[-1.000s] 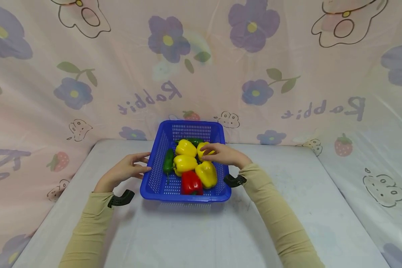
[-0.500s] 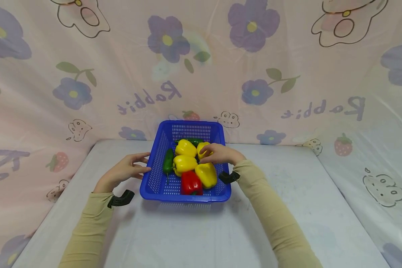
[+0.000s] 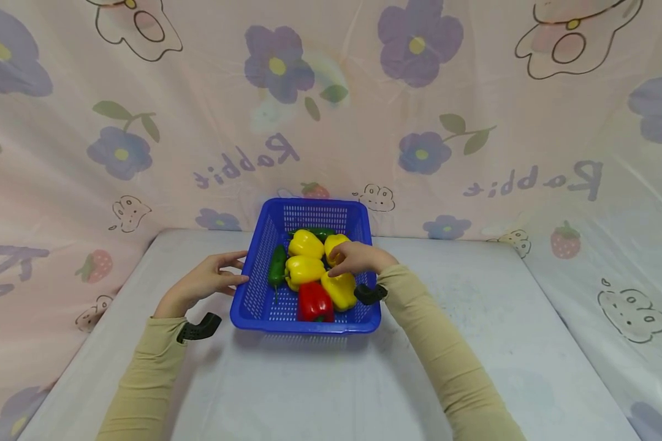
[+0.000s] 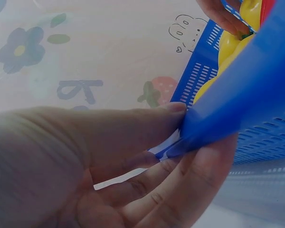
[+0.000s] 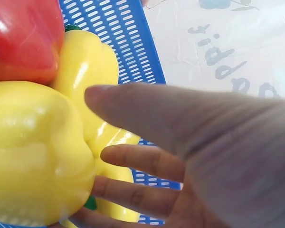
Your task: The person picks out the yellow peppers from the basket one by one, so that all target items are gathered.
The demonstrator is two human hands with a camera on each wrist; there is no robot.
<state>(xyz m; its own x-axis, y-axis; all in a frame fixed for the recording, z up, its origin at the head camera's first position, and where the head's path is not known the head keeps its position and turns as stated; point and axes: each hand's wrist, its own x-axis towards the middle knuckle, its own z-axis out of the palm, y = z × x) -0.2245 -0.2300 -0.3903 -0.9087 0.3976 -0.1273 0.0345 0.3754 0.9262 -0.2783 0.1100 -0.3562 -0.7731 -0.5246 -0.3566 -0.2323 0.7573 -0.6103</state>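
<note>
In the head view a blue plastic basket [image 3: 306, 327] holds several yellow bell peppers [image 3: 304, 271], a red bell pepper [image 3: 315, 302] and two long green chili peppers [image 3: 277, 264]. My left hand [image 3: 205, 280] grips its left rim. The left wrist view puts the thumb [image 4: 156, 118] at the rim, other fingers against the outer side. Inside, my right hand [image 3: 358, 257] is between the back-right yellow pepper [image 3: 334, 242] and the front-right one [image 3: 339, 291], fingers loosely bent. In the right wrist view its thumb [image 5: 128, 102] overlaps a yellow pepper [image 5: 83, 71], with nothing gripped.
The basket stands toward the back of a white-covered table [image 3: 309, 392]. A pink patterned cloth [image 3: 342, 135] hangs behind and along both sides. Each wrist carries a black mount [image 3: 200, 327].
My right hand has shifted left and slightly toward the front, its fingertips now lower over the front-right yellow pepper. The left hand, the basket and the peppers stay in place.
</note>
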